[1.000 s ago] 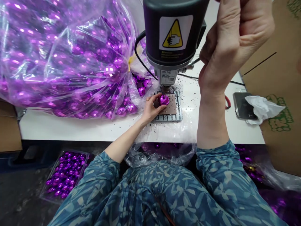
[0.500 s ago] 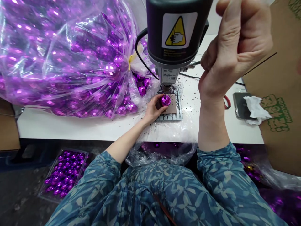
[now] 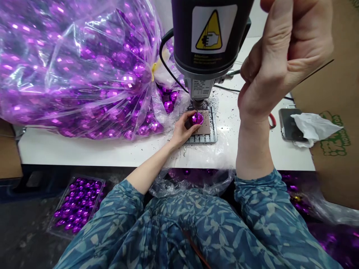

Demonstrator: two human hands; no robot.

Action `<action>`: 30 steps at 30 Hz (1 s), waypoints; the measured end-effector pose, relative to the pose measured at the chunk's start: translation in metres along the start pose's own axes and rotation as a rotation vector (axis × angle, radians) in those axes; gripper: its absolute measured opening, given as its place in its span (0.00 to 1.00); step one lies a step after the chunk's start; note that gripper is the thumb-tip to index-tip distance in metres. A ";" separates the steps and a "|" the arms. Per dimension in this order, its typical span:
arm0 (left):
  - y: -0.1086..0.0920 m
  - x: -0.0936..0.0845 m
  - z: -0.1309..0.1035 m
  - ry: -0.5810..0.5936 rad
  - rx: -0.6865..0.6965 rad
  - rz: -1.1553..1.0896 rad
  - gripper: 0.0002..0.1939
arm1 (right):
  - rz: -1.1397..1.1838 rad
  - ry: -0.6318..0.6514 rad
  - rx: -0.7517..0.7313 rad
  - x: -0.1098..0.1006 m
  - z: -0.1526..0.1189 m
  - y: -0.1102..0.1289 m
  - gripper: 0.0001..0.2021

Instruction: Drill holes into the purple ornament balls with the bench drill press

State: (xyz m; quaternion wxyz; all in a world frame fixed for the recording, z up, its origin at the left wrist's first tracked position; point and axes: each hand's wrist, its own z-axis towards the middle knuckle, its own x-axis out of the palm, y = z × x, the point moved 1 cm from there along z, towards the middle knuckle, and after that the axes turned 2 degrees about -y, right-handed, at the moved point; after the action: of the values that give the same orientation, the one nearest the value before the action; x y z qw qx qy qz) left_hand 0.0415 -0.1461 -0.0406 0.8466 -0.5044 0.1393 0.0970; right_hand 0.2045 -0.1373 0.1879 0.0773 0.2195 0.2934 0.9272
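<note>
My left hand (image 3: 183,129) curls its thumb and fingers around a shiny purple faceted ball (image 3: 197,118). The ball rests on a brown square pad (image 3: 204,128) on the slotted metal base (image 3: 213,130) of a drill press (image 3: 210,37). Just above it is the chuck (image 3: 198,103), and a thin dark bit reaches the ball's top. Whether the bit is inside the ball is too small to tell. My right hand (image 3: 286,56) is raised beside the black motor housing, fingers curled in a closed grip. What it grips is hidden behind the fingers.
A large clear bag (image 3: 84,74) of purple balls covers the table's left. Dark shavings lie round the base. At right are a phone (image 3: 291,125), white tissue (image 3: 316,127) and a cardboard box (image 3: 333,104). Below left stands a clear tray (image 3: 102,183) of purple balls.
My right hand has shifted slightly right and looks larger. The motor housing also looks a little larger, and a bit now shows at the ball's top. The tissue's right end has spread further right.
</note>
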 end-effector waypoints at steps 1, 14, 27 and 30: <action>0.001 0.001 0.000 -0.013 0.002 0.004 0.28 | 0.009 -0.016 0.000 0.000 0.000 0.000 0.17; -0.001 0.002 0.001 -0.008 -0.055 -0.049 0.28 | -0.031 -0.063 -0.053 -0.009 -0.023 -0.003 0.13; 0.003 0.002 0.001 0.003 -0.047 -0.041 0.29 | -0.089 -0.187 -0.237 -0.010 -0.038 -0.021 0.18; 0.002 0.002 0.001 0.009 -0.060 -0.040 0.30 | -0.116 -0.181 -0.239 -0.014 -0.043 -0.025 0.19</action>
State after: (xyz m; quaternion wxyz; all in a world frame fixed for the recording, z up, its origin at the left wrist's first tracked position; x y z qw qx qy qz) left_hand 0.0423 -0.1441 -0.0426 0.8322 -0.5328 0.1301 0.0817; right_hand 0.1982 -0.1423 0.1370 0.1825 0.2740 0.1849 0.9260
